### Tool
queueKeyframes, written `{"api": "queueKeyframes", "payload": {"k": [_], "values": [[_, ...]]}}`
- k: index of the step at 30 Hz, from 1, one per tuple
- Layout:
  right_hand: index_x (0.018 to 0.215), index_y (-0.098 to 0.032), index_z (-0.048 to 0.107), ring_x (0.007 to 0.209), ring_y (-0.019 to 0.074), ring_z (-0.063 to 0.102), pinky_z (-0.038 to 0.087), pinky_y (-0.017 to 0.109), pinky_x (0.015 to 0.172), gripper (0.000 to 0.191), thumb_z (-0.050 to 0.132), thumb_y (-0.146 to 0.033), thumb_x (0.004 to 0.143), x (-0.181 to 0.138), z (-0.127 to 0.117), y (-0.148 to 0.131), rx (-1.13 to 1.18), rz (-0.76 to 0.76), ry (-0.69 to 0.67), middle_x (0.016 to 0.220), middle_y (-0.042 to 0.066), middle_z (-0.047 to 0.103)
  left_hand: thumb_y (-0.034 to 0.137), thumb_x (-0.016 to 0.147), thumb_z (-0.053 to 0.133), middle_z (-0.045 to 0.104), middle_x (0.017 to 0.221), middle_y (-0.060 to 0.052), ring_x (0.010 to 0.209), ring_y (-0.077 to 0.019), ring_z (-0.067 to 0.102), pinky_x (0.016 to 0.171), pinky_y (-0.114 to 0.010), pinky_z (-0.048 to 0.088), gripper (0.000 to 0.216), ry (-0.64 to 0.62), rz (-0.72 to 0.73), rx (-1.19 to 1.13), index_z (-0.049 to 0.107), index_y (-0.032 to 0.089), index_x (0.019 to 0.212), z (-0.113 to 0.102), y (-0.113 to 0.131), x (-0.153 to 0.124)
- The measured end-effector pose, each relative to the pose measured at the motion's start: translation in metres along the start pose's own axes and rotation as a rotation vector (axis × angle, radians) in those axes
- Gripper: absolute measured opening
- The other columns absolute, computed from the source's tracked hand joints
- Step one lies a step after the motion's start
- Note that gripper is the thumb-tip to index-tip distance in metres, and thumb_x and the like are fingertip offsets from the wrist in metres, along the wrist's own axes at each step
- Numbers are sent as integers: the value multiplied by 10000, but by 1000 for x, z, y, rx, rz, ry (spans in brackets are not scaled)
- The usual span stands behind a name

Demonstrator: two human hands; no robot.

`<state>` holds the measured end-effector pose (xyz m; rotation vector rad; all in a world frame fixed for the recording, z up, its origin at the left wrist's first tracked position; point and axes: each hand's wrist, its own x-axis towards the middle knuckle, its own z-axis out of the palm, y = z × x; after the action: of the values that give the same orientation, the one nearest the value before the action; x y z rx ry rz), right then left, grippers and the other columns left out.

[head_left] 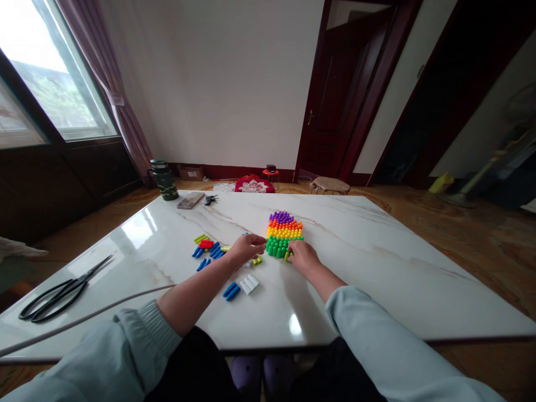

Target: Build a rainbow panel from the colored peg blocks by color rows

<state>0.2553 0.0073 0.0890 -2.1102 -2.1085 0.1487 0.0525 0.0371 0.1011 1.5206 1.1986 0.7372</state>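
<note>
Colourful block (pixel 285 231), right fingers (pixel 293 248) pinching lime piece (pixel 287 256) at its front, left fingers (pixel 258 241) beside it, their grip unclear

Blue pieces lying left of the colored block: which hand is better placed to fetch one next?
Probably the left hand: it is on the same side as the blue pieces and nearer to them. The right hand is farther off, its fingers at a yellow-green piece beside the green pieces.
</note>
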Motion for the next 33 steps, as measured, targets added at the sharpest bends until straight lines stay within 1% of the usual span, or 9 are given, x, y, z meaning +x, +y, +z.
{"api": "queueKeyframes", "payload": {"k": [3, 6, 9, 11, 13, 18, 23, 28, 33], "values": [[891, -227, 705, 831, 199, 656, 417, 254, 639, 139, 685, -222, 754, -3, -12, 3, 1, 31, 62, 907, 50, 723, 293, 707, 703, 738, 852, -75, 813, -205, 708, 660, -275, 546, 298, 11, 32, 68, 713, 151, 968, -2, -5, 3], [828, -253, 726, 817, 187, 658, 424, 253, 648, 89, 703, -241, 743, -10, -22, 6, 20, 72, 89, 875, 27, 726, 228, 687, 684, 736, 813, -47, 810, -195, 692, 705, -275, 538, 223, 56, 84, 184, 738, 184, 899, -5, -9, 9], [760, -278, 746, 807, 177, 664, 423, 240, 626, 119, 723, -194, 678, -15, -20, 6, 74, 6, -86, 841, -6, 735, 140, 635, 676, 733, 798, -31, 816, -198, 672, 806, -298, 523, 198, 83, 142, 331, 750, 206, 806, -10, -11, 13], [759, -279, 753, 814, 179, 670, 421, 236, 619, 149, 730, -177, 653, -17, -15, 4, 87, -59, -209, 846, -9, 741, 98, 617, 661, 734, 810, -26, 820, -201, 664, 853, -311, 512, 243, 68, 179, 426, 755, 214, 809, -13, -11, 14], [789, -270, 756, 840, 190, 672, 424, 240, 630, 158, 727, -185, 660, -17, -10, 1, 58, -87, -243, 880, 8, 744, 67, 611, 647, 739, 862, -25, 855, -205, 659, 891, -313, 500, 313, 30, 218, 515, 762, 228, 853, -14, -9, 13], [815, -246, 748, 859, 207, 667, 422, 248, 643, 132, 692, -208, 701, -16, -12, -6, -34, -75, -238, 892, 44, 732, -6, 610, 619, 723, 1058, -46, 1047, -241, 624, 1016, -340, 434, 441, -92, 291, 720, 765, 246, 941, -11, -12, 11], [901, -255, 753, 879, 206, 668, 414, 244, 637, 193, 696, -260, 717, -15, -12, -8, 3, -79, -248, 929, 32, 741, 6, 610, 666, 695, 1066, -75, 1119, -272, 584, 989, -360, 445, 459, -174, 293, 893, 746, 251, 990, -6, -22, 12], [963, -272, 753, 878, 189, 669, 435, 239, 664, 227, 685, -287, 747, -14, -11, -15, 88, -82, -173, 936, 15, 747, 76, 665, 684, 645, 1049, -81, 1136, -281, 561, 916, -373, 481, 362, -158, 255, 1003, 705, 254, 980, 0, -27, 12], [928, -264, 761, 881, 188, 677, 453, 239, 695, 197, 674, -249, 752, -14, -14, -24, 186, -97, -96, 930, 13, 756, 70, 715, 629, 615, 1083, -152, 1158, -325, 546, 947, -460, 464, 278, -97, 243, 970, 654, 177, 971, 10, -27, 8]]}}
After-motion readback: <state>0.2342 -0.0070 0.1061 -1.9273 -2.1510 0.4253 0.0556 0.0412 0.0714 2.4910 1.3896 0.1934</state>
